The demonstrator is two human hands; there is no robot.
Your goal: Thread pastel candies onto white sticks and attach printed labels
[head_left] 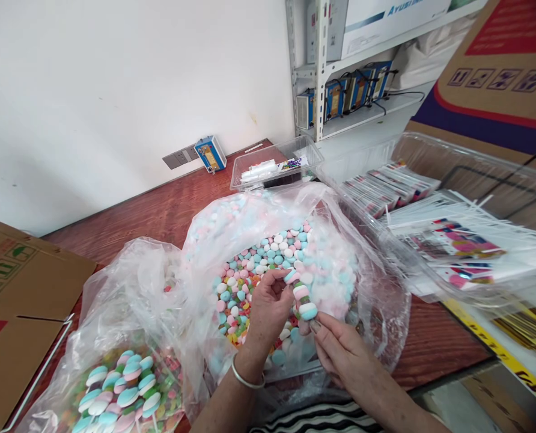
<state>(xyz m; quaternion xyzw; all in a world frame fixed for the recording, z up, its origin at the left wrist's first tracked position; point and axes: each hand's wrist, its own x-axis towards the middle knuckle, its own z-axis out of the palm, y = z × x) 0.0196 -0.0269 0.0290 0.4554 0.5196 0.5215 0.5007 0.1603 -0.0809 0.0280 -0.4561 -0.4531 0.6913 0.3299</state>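
Over the open candy bag, both hands, left hand and right hand, pinched one stacked candy skewer between them.

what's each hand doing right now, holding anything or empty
Left hand: fingers closed on the top of the candy skewer.
Right hand: closed on the skewer's lower end, below the bottom candy, over the open bag of candies.

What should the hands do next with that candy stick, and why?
Probably push on another candy: the left hand pinches the top of the candy skewer, the right hand steadies its bottom, and only three pieces are on it above the bag of loose candies.
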